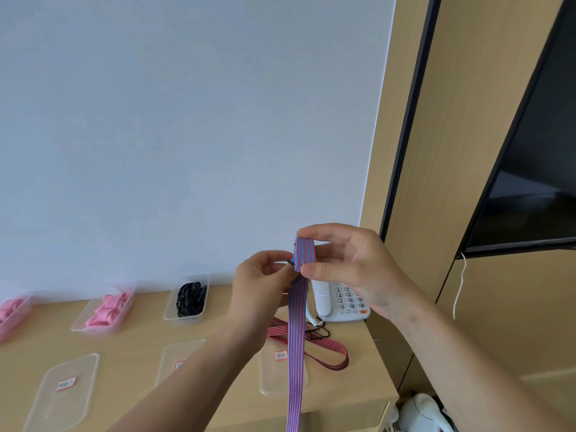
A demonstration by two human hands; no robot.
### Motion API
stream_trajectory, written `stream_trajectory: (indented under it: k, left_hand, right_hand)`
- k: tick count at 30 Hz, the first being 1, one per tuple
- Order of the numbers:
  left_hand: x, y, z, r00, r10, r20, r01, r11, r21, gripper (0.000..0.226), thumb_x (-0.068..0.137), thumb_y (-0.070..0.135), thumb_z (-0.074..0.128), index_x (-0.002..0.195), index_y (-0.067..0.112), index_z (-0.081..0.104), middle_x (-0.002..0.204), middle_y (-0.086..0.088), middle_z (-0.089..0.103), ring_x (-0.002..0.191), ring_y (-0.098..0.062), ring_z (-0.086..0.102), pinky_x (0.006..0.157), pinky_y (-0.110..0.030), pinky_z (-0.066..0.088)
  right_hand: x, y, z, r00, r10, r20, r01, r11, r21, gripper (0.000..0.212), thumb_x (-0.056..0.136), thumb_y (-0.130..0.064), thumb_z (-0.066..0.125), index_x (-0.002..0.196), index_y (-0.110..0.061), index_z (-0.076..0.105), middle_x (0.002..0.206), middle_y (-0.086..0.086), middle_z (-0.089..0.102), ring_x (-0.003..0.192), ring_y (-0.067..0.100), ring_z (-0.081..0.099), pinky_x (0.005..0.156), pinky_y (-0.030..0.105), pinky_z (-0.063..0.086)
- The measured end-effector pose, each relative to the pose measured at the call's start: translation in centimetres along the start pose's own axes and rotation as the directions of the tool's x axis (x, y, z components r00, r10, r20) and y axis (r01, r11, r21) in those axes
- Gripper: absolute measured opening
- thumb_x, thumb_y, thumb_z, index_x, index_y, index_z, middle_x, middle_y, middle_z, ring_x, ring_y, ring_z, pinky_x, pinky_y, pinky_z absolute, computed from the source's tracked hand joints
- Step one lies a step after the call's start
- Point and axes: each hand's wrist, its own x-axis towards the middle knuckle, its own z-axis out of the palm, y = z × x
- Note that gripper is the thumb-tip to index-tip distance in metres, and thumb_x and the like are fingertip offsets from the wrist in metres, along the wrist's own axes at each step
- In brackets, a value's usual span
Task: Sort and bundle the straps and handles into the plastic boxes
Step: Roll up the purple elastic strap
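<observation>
At frame centre, my right hand (352,269) is pinching the folded top of the blue-red strap (296,338), and my left hand (258,275) is pinching a small black piece (291,263) at its edge. I am aiming to square the folds before binding. The tail hanging toward the lower edge likely needs gathering.

One wide-angle view from the person's head, at the near side of the desk (131,338), looks forward and only a little down. It faces a pale wall (187,120) that fills the upper two-thirds of the picture, with the desk across the bottom third, its far edge at the wall. The left hand (258,285) and right hand (352,269) sit close to the lens, right of centre, forearms entering from below. The strap (296,338) they hold runs out through the bottom edge. A wood panel (467,120) and part of a dark screen (536,182) lean in at the right.
</observation>
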Motion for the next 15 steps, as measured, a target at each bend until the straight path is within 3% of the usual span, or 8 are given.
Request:
stream_trajectory:
  k: [2, 6, 9, 12, 15]
  left_hand:
    - [-0.1, 0.1, 0.0, 0.997, -0.034, 0.066, 0.034, 0.999, 0.001, 0.017, 0.096, 0.004, 0.062, 0.094, 0.009, 0.078, 0.076, -0.008, 0.077, 0.074, -0.025, 0.075, 0.062, -0.029, 0.061]
    - [-0.3, 0.6, 0.1, 0.982, -0.088, 0.168, 0.115, 0.981, -0.158, 0.036, 0.101, 0.018, 0.052, 0.086, 0.015, 0.084, 0.083, -0.010, 0.075, 0.076, -0.025, 0.075, 0.068, -0.032, 0.061]
    - [-0.3, 0.7, 0.0, 0.973, -0.059, 0.224, 0.106, 0.973, -0.203, 0.036, 0.102, 0.033, 0.055, 0.092, 0.014, 0.084, 0.085, -0.008, 0.076, 0.076, -0.022, 0.074, 0.065, -0.029, 0.060]
    - [-0.4, 0.5, -0.1, 0.971, 0.017, 0.237, 0.025, 0.985, -0.173, 0.026, 0.087, 0.025, 0.071, 0.105, 0.008, 0.080, 0.092, -0.008, 0.079, 0.081, -0.022, 0.076, 0.069, -0.026, 0.059]
    - [-0.4, 0.2, -0.2, 0.982, 0.026, 0.187, 0.005, 0.986, -0.164, 0.019, 0.090, 0.007, 0.074, 0.108, 0.005, 0.078, 0.095, -0.013, 0.080, 0.081, -0.023, 0.077, 0.068, -0.025, 0.059]
  right_hand:
    - [0.1, 0.1, -0.1, 0.998, -0.041, -0.038, 0.038, 0.996, -0.080, 0.056, 0.066, -0.005, 0.091, 0.117, -0.018, 0.073, 0.110, 0.010, 0.076, 0.103, 0.031, 0.073, 0.094, 0.041, 0.057]
    - [0.2, 0.9, -0.1, 0.992, -0.107, -0.072, 0.097, 0.986, -0.134, 0.062, 0.061, -0.002, 0.092, 0.117, -0.020, 0.072, 0.114, 0.006, 0.074, 0.106, 0.024, 0.070, 0.093, 0.031, 0.054]
    - [0.3, 1.5, 0.0, 0.983, -0.174, -0.065, 0.158, 0.967, -0.199, 0.067, 0.060, 0.007, 0.088, 0.120, -0.017, 0.070, 0.125, -0.001, 0.069, 0.115, 0.023, 0.066, 0.098, 0.038, 0.055]
    - [0.3, 1.7, 0.0, 0.982, -0.183, -0.053, 0.166, 0.956, -0.241, 0.070, 0.062, 0.011, 0.087, 0.124, -0.016, 0.068, 0.129, -0.003, 0.067, 0.121, 0.024, 0.063, 0.100, 0.045, 0.054]
    - [0.1, 1.4, -0.1, 0.985, -0.168, -0.039, 0.150, 0.945, -0.291, 0.064, 0.070, -0.007, 0.088, 0.126, -0.026, 0.067, 0.134, -0.008, 0.064, 0.124, 0.019, 0.061, 0.098, 0.042, 0.054]
